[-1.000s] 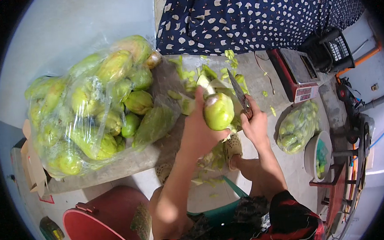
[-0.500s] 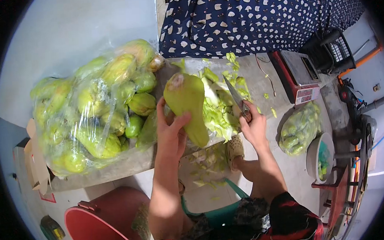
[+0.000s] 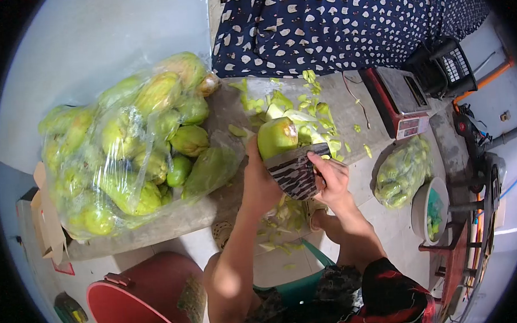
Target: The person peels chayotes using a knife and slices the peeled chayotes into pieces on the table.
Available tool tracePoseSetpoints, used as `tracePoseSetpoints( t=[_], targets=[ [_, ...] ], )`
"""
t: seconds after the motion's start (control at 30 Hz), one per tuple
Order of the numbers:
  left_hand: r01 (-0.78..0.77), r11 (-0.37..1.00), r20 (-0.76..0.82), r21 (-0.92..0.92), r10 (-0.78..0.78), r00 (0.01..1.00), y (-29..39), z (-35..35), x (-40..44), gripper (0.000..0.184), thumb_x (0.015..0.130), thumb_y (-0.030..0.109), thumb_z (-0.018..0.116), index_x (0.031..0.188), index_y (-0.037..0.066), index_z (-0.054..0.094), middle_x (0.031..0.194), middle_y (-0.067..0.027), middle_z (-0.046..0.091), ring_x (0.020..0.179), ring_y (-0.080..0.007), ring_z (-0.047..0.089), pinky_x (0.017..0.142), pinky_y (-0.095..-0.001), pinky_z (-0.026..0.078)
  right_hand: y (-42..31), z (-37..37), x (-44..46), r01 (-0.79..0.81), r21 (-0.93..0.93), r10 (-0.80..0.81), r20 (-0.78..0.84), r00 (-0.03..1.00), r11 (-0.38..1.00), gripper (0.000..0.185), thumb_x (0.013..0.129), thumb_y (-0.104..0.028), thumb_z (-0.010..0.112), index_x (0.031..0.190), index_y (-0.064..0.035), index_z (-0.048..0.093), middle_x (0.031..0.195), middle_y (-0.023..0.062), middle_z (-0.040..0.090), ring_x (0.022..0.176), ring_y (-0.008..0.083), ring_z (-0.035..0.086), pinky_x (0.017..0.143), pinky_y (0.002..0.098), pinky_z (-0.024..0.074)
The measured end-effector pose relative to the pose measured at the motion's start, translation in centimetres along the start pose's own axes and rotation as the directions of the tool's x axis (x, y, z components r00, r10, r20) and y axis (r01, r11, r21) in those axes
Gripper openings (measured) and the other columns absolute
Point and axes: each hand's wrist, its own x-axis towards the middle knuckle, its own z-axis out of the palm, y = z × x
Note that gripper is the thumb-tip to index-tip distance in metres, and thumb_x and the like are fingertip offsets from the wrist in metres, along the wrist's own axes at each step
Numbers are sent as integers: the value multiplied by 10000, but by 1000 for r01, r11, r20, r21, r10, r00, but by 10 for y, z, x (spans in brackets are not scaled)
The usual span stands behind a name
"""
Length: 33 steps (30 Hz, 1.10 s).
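My left hand (image 3: 260,176) is wrapped round a large green fruit (image 3: 276,139), whose pale, brownish end faces up and to the right. A knife (image 3: 296,171) with a wide, dark patterned blade is gripped in my right hand (image 3: 333,180); its blade lies across the fruit's lower right side. Pale green peelings (image 3: 320,110) are scattered on the concrete ledge behind the fruit. To the left, a clear plastic bag (image 3: 119,144) bulges with several green fruits.
A red scale (image 3: 394,100) and a black basket (image 3: 453,66) are at the right. Below them are a bag of green produce (image 3: 403,172) and a white bucket (image 3: 421,215). A red bin (image 3: 146,293) lies lower left; a green stool (image 3: 293,288) is beneath me.
The fruit has moved right and turned in my left hand. My right hand has brought the knife against it, the blade's broad face now showing.
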Motion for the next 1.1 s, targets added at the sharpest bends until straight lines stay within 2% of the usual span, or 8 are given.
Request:
tracePoseSetpoints(
  t=[0.2,0.43,0.53,0.6,0.7,0.87,0.97,1.1],
  targets=[
    [-198,980,2,31,198,980,-3,8,-2,964,722,118,818,1469,28,214,1144,-179,671,1056,-263,669,880,-341,512,-1,2,-1,24,18,-24,14,1000,1000,575,640,-76,723,1199,17,628,631,50,577,518,219,578,507,324,465],
    [-158,986,41,57,156,987,2,10,-2,944,731,102,803,1465,13,216,1146,-170,669,1052,-245,668,885,-319,505,-4,-1,0,12,2,-12,15,1000,1000,606,600,37,622,1206,10,627,624,54,566,511,226,563,506,334,457],
    [-320,937,32,142,319,947,5,9,-1,901,761,61,764,1467,14,207,1094,-165,665,882,-232,694,763,-314,544,3,0,-8,-120,-49,122,29,992,992,611,600,51,609,1206,-25,637,648,67,590,525,238,576,532,344,478],
    [282,924,105,-259,-263,959,19,6,-5,848,793,14,710,1469,27,199,1017,-149,649,672,-187,657,575,-299,537,19,5,-13,-252,-129,255,11,967,959,612,597,29,631,1200,-75,650,739,100,660,590,267,634,606,359,528],
    [261,911,117,-319,-236,965,27,6,-3,774,818,-95,612,1459,81,218,1017,-107,583,575,-143,570,442,-284,478,19,-1,-14,-268,-173,282,57,958,948,601,602,16,629,1197,-69,649,793,116,684,636,287,660,634,364,543],
    [252,916,113,-313,-227,967,29,0,-5,782,812,-89,612,1462,79,212,1015,-112,585,556,-160,572,460,-296,491,12,-3,-8,-215,-193,224,25,974,957,593,628,12,628,1207,-113,649,748,111,675,604,313,644,604,380,541],
    [235,926,123,-296,-207,971,26,-3,-8,773,816,-65,621,1458,79,217,1007,-112,579,556,-158,571,458,-296,487,31,-3,-12,-518,-271,566,140,812,811,430,729,-43,619,1148,-134,657,676,137,644,565,336,630,570,415,528],
    [179,929,115,-324,-149,982,29,-11,-2,722,824,-9,659,1425,79,268,993,-103,568,579,-153,576,469,-289,487,51,-8,-15,-573,-330,626,74,777,750,415,737,-70,624,1148,-112,662,636,129,595,563,340,615,587,410,511]
  ],
)
